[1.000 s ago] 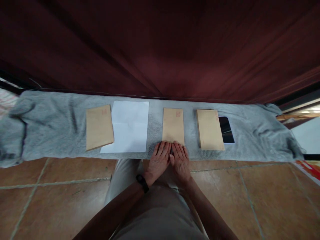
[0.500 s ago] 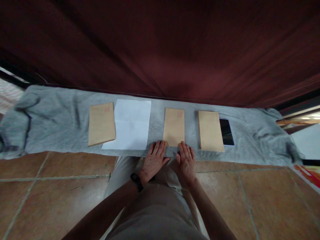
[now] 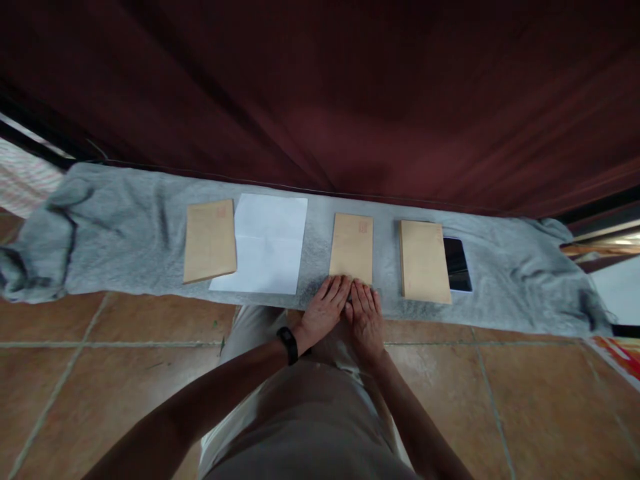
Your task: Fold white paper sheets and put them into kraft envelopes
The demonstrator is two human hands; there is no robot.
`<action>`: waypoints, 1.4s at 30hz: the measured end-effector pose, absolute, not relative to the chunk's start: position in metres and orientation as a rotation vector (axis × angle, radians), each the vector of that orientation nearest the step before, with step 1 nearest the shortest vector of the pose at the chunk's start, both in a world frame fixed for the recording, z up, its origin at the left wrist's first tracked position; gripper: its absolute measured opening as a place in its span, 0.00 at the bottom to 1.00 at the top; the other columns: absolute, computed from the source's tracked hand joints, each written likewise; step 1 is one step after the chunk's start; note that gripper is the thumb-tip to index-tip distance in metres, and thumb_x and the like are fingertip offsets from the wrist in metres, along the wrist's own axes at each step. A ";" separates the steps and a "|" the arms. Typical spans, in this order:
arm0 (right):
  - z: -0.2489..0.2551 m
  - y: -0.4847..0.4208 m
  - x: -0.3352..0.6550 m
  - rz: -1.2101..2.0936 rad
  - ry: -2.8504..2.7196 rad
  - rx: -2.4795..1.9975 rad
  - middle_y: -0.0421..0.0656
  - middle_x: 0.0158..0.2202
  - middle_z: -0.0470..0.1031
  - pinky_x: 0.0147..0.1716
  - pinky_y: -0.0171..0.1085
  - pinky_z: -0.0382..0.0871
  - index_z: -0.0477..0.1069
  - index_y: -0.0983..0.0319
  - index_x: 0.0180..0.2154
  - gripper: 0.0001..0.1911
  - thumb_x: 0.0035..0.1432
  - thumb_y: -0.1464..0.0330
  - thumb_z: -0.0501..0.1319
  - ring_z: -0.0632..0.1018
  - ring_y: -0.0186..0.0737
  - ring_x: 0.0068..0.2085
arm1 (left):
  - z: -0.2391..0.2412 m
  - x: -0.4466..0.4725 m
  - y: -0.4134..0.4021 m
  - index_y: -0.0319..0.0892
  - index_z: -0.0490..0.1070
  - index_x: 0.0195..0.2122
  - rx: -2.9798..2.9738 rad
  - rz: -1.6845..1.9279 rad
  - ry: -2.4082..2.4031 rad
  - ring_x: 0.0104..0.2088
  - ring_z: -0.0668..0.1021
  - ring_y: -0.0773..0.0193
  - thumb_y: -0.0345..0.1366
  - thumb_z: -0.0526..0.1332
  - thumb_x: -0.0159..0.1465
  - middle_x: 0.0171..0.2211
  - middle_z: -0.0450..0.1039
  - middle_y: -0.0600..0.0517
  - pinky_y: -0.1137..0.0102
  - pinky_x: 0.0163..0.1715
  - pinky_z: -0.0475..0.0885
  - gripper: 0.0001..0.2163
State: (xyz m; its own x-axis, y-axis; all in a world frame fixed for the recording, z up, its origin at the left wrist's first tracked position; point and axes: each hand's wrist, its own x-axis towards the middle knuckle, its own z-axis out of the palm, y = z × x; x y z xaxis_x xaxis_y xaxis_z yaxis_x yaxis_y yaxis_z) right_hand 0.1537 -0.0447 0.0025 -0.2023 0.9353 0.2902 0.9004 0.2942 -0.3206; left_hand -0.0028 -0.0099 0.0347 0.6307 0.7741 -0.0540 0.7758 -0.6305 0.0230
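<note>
A single brown envelope (image 3: pixel 351 247) lies on a grey cloth (image 3: pixel 125 220) spread along the floor. My left hand (image 3: pixel 325 310) and my right hand (image 3: pixel 365 319) lie flat side by side on the cloth, fingers stretched, fingertips at the envelope's near edge. Neither hand holds anything. A black band sits on my left wrist. To the left lie a white sheet of paper (image 3: pixel 270 243) and another brown envelope (image 3: pixel 210 240) overlapping its left edge. To the right is a stack of brown envelopes (image 3: pixel 424 261).
A dark phone (image 3: pixel 457 265) lies partly under the stack's right side. A dark red curtain (image 3: pixel 320 93) hangs behind the cloth. Brown floor tiles (image 3: pixel 525 400) surround my knees. The cloth bunches at both ends.
My hands, spread apart half a second ago, have come back together below the middle envelope. The view has shifted slightly.
</note>
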 end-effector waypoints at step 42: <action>0.008 -0.047 0.169 0.011 -2.000 -1.802 0.53 0.64 0.68 0.68 0.53 0.54 0.61 0.67 0.66 0.24 0.72 0.69 0.49 0.65 0.47 0.67 | 0.036 -0.008 0.015 0.38 0.60 0.66 2.006 0.664 1.740 0.49 0.74 0.54 0.32 0.58 0.65 0.48 0.73 0.43 0.58 0.53 0.72 0.27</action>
